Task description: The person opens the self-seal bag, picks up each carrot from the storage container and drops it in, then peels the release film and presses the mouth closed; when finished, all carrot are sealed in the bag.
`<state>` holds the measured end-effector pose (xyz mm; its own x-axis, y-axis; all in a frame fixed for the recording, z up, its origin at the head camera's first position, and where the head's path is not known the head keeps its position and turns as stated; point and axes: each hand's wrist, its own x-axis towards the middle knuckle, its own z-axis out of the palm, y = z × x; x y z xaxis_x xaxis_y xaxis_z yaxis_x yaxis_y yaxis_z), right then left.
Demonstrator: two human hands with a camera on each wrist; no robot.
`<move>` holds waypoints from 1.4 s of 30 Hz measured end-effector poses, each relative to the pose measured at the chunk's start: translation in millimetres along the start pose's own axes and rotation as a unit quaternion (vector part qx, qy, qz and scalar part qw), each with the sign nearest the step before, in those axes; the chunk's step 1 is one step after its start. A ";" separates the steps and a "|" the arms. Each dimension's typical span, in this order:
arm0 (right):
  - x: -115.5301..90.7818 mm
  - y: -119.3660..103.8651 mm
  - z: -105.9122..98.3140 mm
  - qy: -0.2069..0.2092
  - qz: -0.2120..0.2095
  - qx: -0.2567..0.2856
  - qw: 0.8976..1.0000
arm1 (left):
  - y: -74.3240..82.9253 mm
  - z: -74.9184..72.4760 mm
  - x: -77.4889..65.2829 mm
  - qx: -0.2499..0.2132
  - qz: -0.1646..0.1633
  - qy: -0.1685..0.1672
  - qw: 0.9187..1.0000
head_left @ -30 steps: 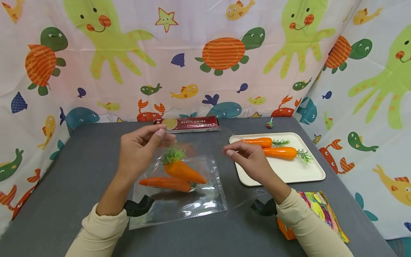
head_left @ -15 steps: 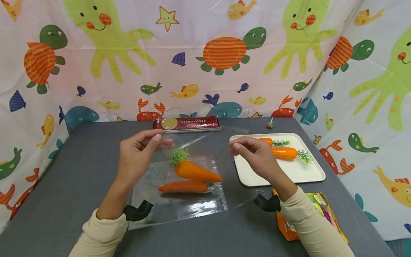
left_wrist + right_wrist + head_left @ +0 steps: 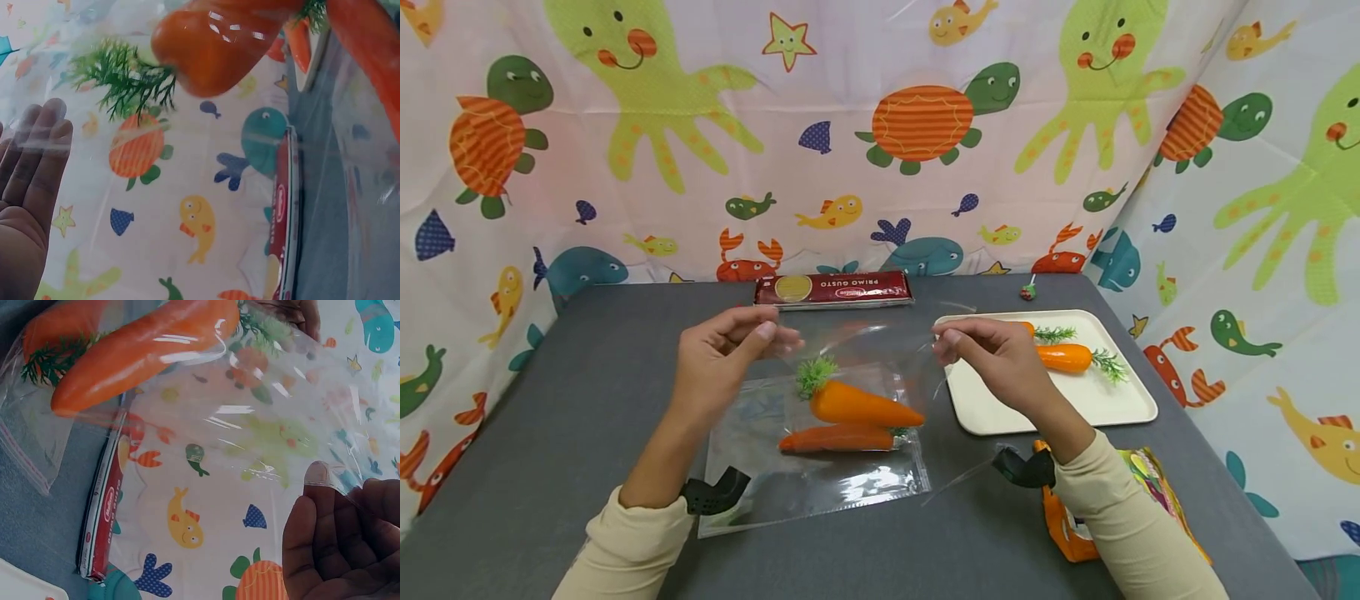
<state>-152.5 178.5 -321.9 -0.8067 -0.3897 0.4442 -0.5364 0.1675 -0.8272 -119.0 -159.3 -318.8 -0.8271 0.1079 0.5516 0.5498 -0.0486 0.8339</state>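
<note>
A clear plastic bag [image 3: 250, 419] is stretched between my two hands over the table. In the head view my left hand [image 3: 718, 362] pinches its left top corner, and my right hand [image 3: 1003, 362] pinches the right one between thumb and fingertips. Inside hangs a thick orange carrot [image 3: 861, 406] with a feathery green top, lying tilted with its tip to the right. Below it, a second clear bag [image 3: 805, 496] lies flat on the table, holding a slimmer carrot [image 3: 835, 438]. That slimmer carrot [image 3: 62, 331] also shows behind the held one in the right wrist view.
Two more carrots [image 3: 1063, 358] lie on a cream tray [image 3: 1090, 407] at the right, partly behind my right hand. A maroon "Primo Gusto" packet [image 3: 835, 289] rests at the back, with a small lollipop [image 3: 1027, 291] farther right. A colourful orange packet [image 3: 1067, 525] sits under my right forearm.
My right hand has moved slightly right, drawing the bag's mouth taut. The carrot in it has swung right. The slimmer carrot also appears farther right. My left hand has hardly moved.
</note>
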 end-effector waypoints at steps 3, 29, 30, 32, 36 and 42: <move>1.6 -1.0 -0.8 -0.004 0.004 -0.006 1.000 | -1.0 -2.3 0.8 0.017 0.014 0.000 1.000; 6.7 -2.2 -17.8 -0.071 -0.050 0.137 0.987 | 2.2 -21.1 3.3 0.025 0.036 -0.086 0.995; 6.8 -2.0 -18.2 -0.073 -0.050 0.137 0.987 | 1.8 -21.4 3.5 0.023 0.038 -0.091 0.995; 7.2 -1.6 -18.8 -0.075 -0.052 0.141 0.986 | 1.4 -21.6 4.4 0.015 0.042 -0.097 0.994; 7.8 -1.6 -20.3 -0.086 -0.065 0.145 0.984 | 0.1 -20.7 6.0 -0.025 0.060 -0.110 0.992; 8.9 -2.4 -24.7 -0.104 -0.069 0.127 0.984 | 1.0 -21.1 6.2 0.003 0.040 -0.100 0.994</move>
<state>-164.5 197.0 -307.4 -0.6481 -0.5747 0.4997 -0.5365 -0.1212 -0.8351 -126.0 -179.6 -314.1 -0.7418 0.2988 0.6003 0.6133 -0.0598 0.7876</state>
